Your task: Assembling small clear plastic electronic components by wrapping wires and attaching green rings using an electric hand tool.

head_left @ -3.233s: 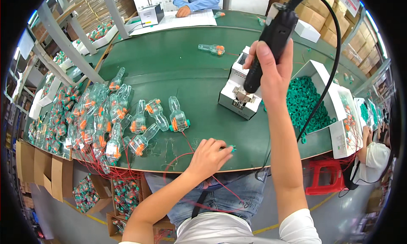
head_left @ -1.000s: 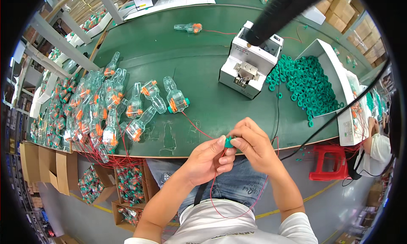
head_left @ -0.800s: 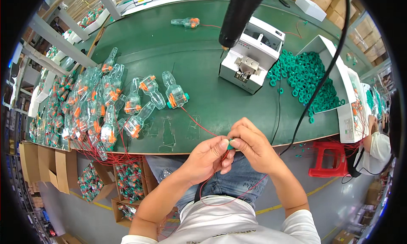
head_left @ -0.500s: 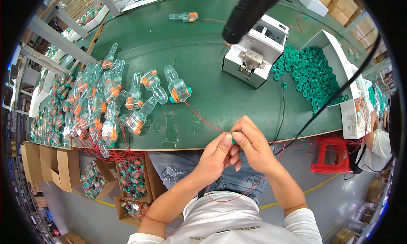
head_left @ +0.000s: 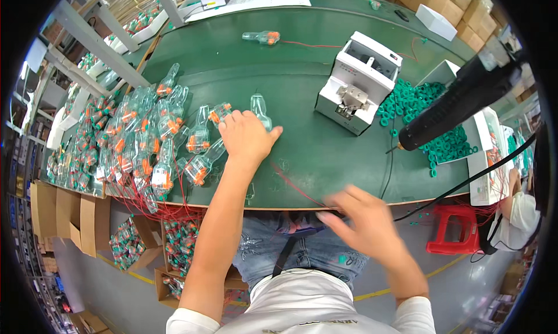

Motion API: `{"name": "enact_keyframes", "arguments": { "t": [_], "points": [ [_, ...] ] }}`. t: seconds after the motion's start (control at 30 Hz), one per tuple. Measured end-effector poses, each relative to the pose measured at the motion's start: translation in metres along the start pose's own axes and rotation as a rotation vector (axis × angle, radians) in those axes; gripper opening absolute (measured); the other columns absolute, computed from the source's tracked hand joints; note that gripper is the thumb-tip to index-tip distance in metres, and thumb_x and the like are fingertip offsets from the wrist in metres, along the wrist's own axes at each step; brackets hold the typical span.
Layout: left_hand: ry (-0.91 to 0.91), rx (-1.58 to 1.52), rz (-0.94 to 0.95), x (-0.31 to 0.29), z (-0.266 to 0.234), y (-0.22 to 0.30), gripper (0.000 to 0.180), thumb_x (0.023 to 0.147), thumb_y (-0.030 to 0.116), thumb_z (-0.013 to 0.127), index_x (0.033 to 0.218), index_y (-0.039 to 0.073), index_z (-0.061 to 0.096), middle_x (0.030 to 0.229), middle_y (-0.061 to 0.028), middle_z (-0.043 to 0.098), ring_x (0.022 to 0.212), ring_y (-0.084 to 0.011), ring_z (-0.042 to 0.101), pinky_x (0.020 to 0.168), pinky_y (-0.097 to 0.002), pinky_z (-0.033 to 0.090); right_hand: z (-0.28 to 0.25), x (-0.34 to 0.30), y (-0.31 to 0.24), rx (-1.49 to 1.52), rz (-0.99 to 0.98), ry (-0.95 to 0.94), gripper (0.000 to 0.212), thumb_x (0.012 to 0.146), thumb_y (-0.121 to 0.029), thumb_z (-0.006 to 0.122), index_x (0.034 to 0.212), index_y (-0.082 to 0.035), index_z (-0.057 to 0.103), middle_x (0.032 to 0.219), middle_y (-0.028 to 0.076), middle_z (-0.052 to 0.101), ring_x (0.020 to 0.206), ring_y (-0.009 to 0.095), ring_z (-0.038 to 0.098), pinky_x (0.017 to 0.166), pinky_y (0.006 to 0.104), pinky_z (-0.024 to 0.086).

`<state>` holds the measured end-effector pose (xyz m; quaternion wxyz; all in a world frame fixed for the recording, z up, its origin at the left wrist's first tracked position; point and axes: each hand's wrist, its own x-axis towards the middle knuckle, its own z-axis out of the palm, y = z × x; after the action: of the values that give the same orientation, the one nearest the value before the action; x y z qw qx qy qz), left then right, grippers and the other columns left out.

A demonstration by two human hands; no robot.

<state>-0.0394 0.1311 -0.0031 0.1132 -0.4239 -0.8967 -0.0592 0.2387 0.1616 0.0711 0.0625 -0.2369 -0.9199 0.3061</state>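
My left hand (head_left: pixel 247 137) is on a clear plastic housing (head_left: pixel 259 108), its fingers curled over it and the thumb out to the right. The hand hides the housing's lower part. From below the hand a red wire (head_left: pixel 299 190) runs down toward my right hand (head_left: pixel 366 222), which is at the table's front edge. That hand is blurred, with thumb and fingers apart and nothing visible between them. Left of my left hand lie several more clear housings with orange inserts, among them one housing (head_left: pixel 199 137) standing close by.
A white screw feeder (head_left: pixel 357 87) stands on the green table (head_left: pixel 325 162). To its right, green rings (head_left: pixel 453 145) spill from a white box. A black electric screwdriver (head_left: pixel 459 104) hangs over them. Cartons (head_left: pixel 87 226) and a red stool (head_left: pixel 453 229) stand below; a co-worker's arm (head_left: pixel 511 197) shows far right.
My hands have parted: the left reached forward onto the housing, the right moved right, away from the wire. The hanging screwdriver appears farther right. The view has shifted slightly.
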Motion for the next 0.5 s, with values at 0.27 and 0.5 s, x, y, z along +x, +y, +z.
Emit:
{"name": "enact_keyframes", "arguments": {
  "t": [0.27, 0.5],
  "points": [
    [-0.298, -1.945, -0.421, -0.06, -0.011, 0.018, 0.05, 0.092, 0.027, 0.074, 0.127, 0.003, 0.048, 0.111, -0.0106, 0.063, 0.099, -0.0241, 0.064, 0.094, -0.0417, 0.051, 0.098, 0.061, -0.003, 0.754, 0.31, 0.018, 0.034, 0.096, -0.02, 0.063, 0.125, -0.004, 0.058, 0.1, 0.017, 0.067, 0.088, 0.032, 0.067, 0.079, 0.039, 0.054],
    [-0.546, -2.311, -0.559, -0.077, -0.007, 0.011, 0.041, 0.107, 0.03, 0.048, 0.136, 0.002, 0.051, 0.114, -0.0059, 0.062, 0.1, -0.0175, 0.06, 0.099, -0.0466, 0.049, 0.084, 0.029, -0.002, 0.242, -0.065, 0.341, 0.02, 0.094, -0.011, 0.061, 0.114, -0.005, 0.063, 0.087, 0.01, 0.068, 0.079, 0.027, 0.068, 0.065, 0.0373, 0.054]
  ]
}}
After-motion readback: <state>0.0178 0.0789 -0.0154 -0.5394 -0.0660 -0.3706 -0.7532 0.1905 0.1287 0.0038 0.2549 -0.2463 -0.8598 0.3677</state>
